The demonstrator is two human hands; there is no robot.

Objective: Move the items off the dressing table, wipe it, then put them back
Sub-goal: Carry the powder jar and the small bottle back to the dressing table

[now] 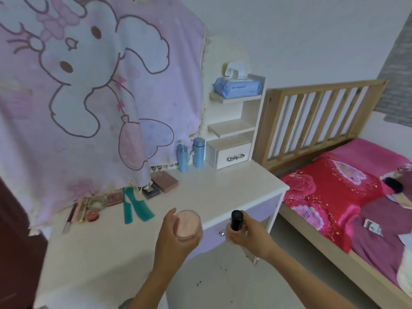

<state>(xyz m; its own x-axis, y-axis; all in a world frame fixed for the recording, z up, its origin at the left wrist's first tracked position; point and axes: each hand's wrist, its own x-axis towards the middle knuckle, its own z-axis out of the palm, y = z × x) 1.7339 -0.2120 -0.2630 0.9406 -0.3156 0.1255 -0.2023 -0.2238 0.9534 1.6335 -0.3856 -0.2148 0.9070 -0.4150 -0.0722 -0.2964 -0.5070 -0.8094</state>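
Note:
The cream dressing table [211,186] fills the middle of the head view. My left hand [171,244] grips a round pink jar [186,224] over the table's front edge. My right hand [247,233] holds a bottle with a black cap [236,219] upright, just off the front edge. Along the back of the table lie two teal combs [136,207], brown palettes [165,181], a small red pot [93,215], lipsticks [77,211] and two blue bottles [190,155].
A pink rabbit cloth [89,85] hangs over the back left of the table. A white shelf unit [236,130] with a drawer carries a wipes pack [237,86]. A wooden bed [334,175] with red and pink bedding stands to the right.

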